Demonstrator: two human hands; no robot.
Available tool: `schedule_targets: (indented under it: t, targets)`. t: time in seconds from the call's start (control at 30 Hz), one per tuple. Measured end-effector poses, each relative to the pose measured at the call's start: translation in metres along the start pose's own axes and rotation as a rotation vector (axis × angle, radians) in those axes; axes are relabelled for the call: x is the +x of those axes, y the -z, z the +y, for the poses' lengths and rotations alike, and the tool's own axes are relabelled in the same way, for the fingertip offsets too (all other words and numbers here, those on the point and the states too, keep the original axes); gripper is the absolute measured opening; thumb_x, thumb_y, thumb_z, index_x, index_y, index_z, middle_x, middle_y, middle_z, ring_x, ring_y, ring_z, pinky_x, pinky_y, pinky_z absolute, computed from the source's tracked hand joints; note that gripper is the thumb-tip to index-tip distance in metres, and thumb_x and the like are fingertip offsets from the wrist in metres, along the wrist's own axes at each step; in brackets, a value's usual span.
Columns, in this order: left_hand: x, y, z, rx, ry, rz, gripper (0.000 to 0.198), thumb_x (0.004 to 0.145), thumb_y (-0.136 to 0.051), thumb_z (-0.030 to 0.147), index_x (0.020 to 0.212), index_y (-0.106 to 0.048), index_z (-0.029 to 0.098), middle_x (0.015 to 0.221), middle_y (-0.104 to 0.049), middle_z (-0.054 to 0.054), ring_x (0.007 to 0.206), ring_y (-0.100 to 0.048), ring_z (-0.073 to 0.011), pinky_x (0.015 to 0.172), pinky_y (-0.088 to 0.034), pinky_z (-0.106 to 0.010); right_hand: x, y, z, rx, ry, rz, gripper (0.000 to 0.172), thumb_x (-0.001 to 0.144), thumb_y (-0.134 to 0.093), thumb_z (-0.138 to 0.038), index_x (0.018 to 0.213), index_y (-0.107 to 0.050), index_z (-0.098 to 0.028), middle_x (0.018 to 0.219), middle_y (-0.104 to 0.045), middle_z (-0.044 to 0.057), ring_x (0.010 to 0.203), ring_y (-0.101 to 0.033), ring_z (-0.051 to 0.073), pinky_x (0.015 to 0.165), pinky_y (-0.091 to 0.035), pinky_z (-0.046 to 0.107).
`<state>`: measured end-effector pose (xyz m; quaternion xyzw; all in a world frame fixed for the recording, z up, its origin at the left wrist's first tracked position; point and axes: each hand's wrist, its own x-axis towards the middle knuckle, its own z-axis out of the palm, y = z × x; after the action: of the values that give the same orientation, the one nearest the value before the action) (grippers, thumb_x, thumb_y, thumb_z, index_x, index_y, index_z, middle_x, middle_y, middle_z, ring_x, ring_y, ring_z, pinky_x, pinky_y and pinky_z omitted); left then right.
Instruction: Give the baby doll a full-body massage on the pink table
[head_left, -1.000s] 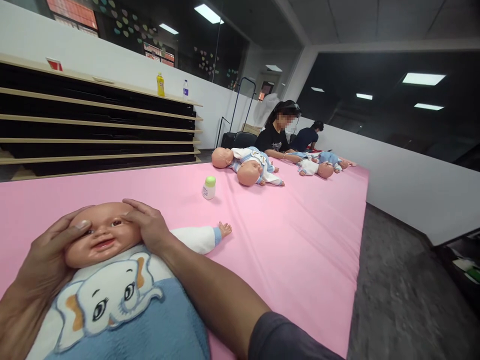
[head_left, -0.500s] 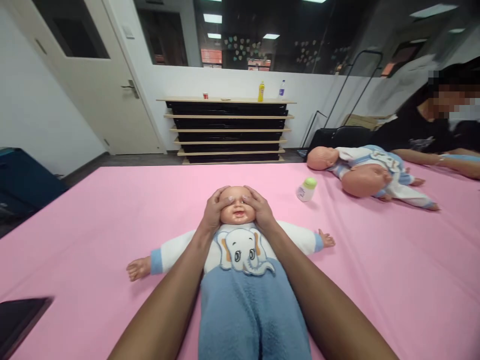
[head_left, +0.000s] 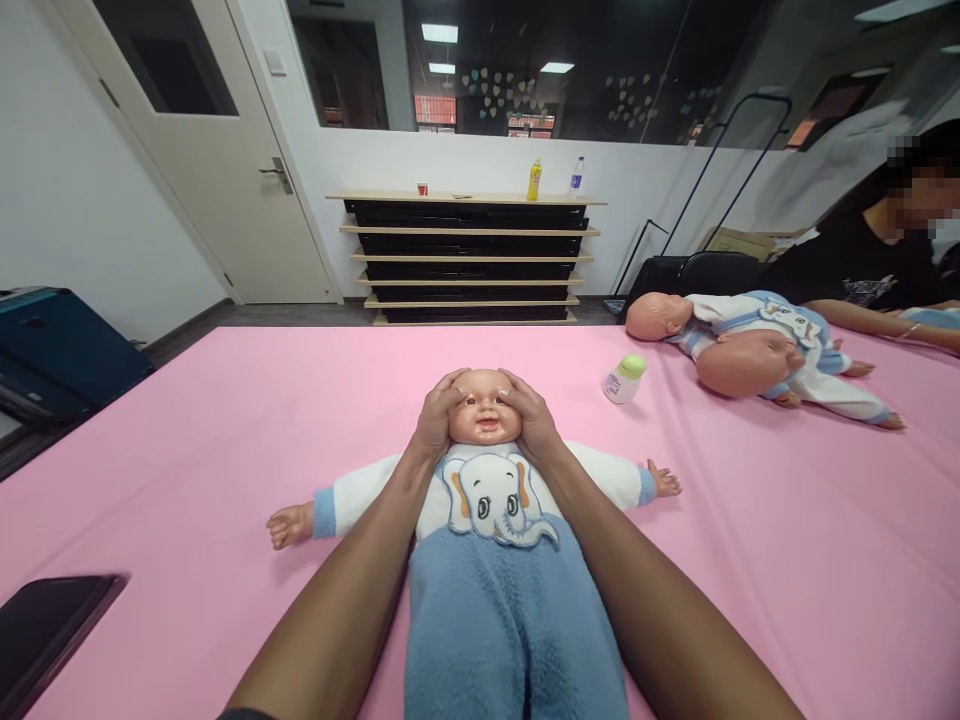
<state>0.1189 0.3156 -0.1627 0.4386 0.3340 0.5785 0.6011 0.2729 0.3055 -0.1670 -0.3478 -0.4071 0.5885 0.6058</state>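
Observation:
A baby doll [head_left: 487, 600] lies on its back, arms spread, in a white and blue outfit with an elephant on the chest. Its head [head_left: 486, 422] is between my two hands. My left hand [head_left: 439, 412] cups the side of the head at the left of the view, thumb near the eye. On the opposite side my right hand [head_left: 532, 415] is curved round the head in the same way. The doll's eyes, nose and mouth show between the thumbs. My fingertips behind the head are partly hidden.
A pink-covered table [head_left: 300, 400] bears a small white bottle with a green cap [head_left: 624, 380] and a dark phone-like device [head_left: 56, 640]. Two more dolls [head_left: 750, 360] lie at the right near a person in black [head_left: 862, 250]. Stacked shelving [head_left: 465, 245] stands beyond the table.
My thumbs have slid outward from over the doll's eyes toward the sides of its face, so the eyes now show. The camera view has shifted slightly left.

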Motion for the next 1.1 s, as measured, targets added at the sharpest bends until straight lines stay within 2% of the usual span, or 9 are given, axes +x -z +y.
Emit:
schedule_targets:
  t: [0.27,0.6,0.73,0.93,1.1]
  targets:
    - [-0.002,-0.001,0.001,0.026,0.029,-0.003,0.067,0.062,-0.077,0.037,0.122,-0.055,0.019,0.116,-0.062,-0.007,0.101,-0.060,-0.0192,0.090,-0.049,-0.032,-0.002,-0.003,-0.003,-0.084,0.014,0.012,0.063,0.069,-0.076,-0.038,0.127,-0.058,-0.020,0.124,-0.062,0.005,0.113,-0.058,0.025,0.101,-0.045,0.039]
    - [0.002,0.002,0.001,-0.034,0.023,-0.011,0.061,0.060,-0.075,0.031,0.117,-0.059,0.017,0.113,-0.064,-0.007,0.099,-0.060,-0.0182,0.093,-0.046,-0.032,0.000,-0.001,0.000,-0.106,0.038,0.062,0.059,0.068,-0.077,-0.041,0.122,-0.064,-0.020,0.122,-0.064,0.006,0.114,-0.058,0.028,0.104,-0.042,0.043]
    - [0.004,0.002,-0.001,0.013,0.005,0.015,0.055,0.065,-0.071,0.036,0.116,-0.061,0.017,0.113,-0.063,-0.009,0.099,-0.060,-0.0192,0.091,-0.047,-0.033,0.005,0.005,0.006,-0.049,0.055,0.052,0.051,0.073,-0.072,-0.042,0.119,-0.065,-0.021,0.122,-0.064,0.008,0.115,-0.057,0.028,0.102,-0.043,0.044]
    - [0.002,0.000,-0.001,0.089,-0.015,0.048,0.062,0.062,-0.078,0.038,0.117,-0.060,0.018,0.117,-0.062,-0.008,0.103,-0.059,-0.0189,0.095,-0.046,-0.032,0.003,0.000,0.000,-0.101,-0.017,0.038,0.061,0.066,-0.078,-0.042,0.121,-0.062,-0.020,0.115,-0.066,0.008,0.100,-0.063,0.026,0.090,-0.051,0.040]
    - [0.005,0.000,0.000,0.115,-0.023,0.054,0.057,0.064,-0.075,0.042,0.114,-0.063,0.017,0.113,-0.064,-0.007,0.103,-0.058,-0.0192,0.095,-0.046,-0.031,0.000,-0.006,-0.006,-0.119,0.007,0.038,0.058,0.070,-0.075,-0.044,0.121,-0.062,-0.018,0.119,-0.064,0.007,0.106,-0.061,0.026,0.095,-0.048,0.040]
